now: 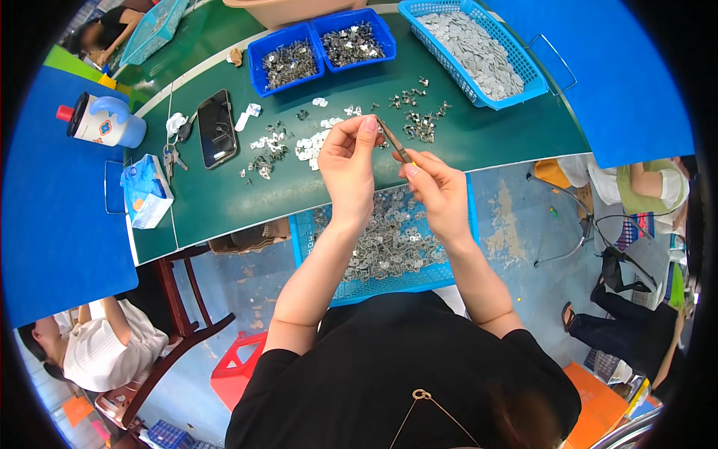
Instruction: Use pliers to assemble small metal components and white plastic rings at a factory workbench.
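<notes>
My black shirt [389,374] filled the bottom of the view, and my two bare forearms rose from it toward the table. On my lap, just under the table's near edge, sat a blue mesh basket [449,275] heaped with small grey metal pieces.

My left hand [346,161] was raised above the near part of the green table [224,198], its fingers bent and its thumb and forefinger pinched together at the top on something too small for me to make out. My right hand [440,188] was just beside it, closed around a thin tool [393,138], a pair of tweezers by the look of it, which slanted up and to the left so that its tip met my left fingertips.

Beyond my hands, loose metal and whitish bits [314,142] lay scattered over the middle of the table. At the far edge stood two small blue bins [321,46] side by side, both holding dark metal parts, and to their right a bigger blue basket [479,52] full of flat grey pieces. Toward the left edge lay a black phone [217,127], some keys [173,156], a blue pack of tissues [146,191] and, on a blue surface beside the table, a bottle with a red cap [101,120].
</notes>
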`<state>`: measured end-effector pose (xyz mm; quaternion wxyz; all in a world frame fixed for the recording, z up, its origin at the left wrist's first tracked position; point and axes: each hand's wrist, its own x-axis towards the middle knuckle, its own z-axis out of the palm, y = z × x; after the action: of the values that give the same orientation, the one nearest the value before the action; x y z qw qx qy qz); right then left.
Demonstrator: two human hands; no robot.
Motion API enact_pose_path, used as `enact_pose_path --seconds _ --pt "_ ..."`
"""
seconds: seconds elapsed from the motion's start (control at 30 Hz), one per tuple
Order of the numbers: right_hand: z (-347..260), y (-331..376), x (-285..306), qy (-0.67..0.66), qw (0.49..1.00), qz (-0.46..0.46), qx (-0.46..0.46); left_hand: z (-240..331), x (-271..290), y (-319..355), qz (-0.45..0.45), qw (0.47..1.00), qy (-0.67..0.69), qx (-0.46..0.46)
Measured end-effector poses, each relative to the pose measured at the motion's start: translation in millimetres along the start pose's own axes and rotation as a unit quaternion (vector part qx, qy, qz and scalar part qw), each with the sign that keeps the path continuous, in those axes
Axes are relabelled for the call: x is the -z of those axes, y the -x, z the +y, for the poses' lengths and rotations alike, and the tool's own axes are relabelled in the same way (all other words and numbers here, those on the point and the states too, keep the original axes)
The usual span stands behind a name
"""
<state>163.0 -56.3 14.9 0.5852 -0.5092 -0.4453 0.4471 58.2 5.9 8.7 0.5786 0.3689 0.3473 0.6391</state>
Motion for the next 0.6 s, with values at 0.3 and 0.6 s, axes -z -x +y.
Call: enact_pose_path --seconds 0.3,0.6 --pt "3.5 4.4 3.7 -0.048 0.998 0.002 -0.033 -4.7 8.2 -6.4 -0.101 0.99 0.053 0.081" --pt "3.1 -2.6 13.9 -0.432 0.854 -0.133 -0.259 -16.8 9.5 -9.6 -0.099 0.967 0.179 0.15"
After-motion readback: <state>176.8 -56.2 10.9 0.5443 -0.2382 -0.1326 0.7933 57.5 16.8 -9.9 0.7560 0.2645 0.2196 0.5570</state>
